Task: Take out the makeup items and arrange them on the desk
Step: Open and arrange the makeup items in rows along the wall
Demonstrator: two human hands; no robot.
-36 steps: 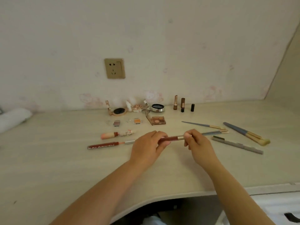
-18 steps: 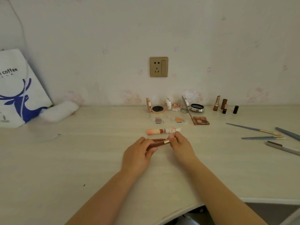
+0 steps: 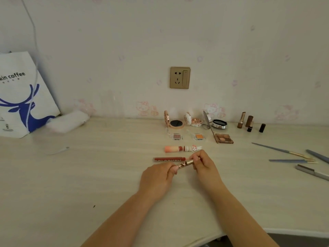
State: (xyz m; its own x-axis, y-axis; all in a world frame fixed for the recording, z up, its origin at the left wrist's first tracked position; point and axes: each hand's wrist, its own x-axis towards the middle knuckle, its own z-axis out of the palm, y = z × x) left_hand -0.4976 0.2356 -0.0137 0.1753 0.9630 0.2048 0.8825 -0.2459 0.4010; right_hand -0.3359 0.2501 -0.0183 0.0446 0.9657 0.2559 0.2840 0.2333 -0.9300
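Left hand and right hand both grip a lip gloss above the desk. Its cap appears seated, though blurred.

Soft, even, diffuse light with a warm pinkish cast; its source lies outside the view. Shadows stay faint, with pale ones under the hands below the wall socket. Detail is soft throughout. Left of the socket, the white roll is smeared by blur. Wide-angle distortion bows the desk edge at lower right.
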